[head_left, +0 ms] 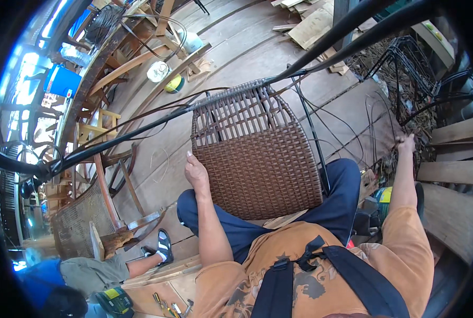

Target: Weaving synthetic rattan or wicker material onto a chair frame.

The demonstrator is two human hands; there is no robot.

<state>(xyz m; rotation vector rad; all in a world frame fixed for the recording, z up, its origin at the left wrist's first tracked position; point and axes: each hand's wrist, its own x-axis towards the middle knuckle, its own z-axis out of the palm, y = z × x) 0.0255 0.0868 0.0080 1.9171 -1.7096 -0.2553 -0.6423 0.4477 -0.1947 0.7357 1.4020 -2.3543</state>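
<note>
A brown woven wicker panel (257, 169) on a dark metal frame stands between my knees. Its lower part is tightly woven; near the top bar (231, 91) the upright strands show gaps. At the panel's left edge my left hand (197, 172) is closed with its thumb up; what its curled fingers hold is hidden. My right hand (405, 142) is stretched far out to the right, its fingers closed on a thin brown strand. Loose strands (353, 127) loop over the floor between the panel and that hand.
Long black frame tubes (342, 45) cross to the upper right. Wood scraps (313, 29) lie at the back, planks (451, 206) at the right. A caned chair (80, 222) stands at left, near another person's sandalled foot (164, 246). Screwdrivers (165, 305) lie at the bottom.
</note>
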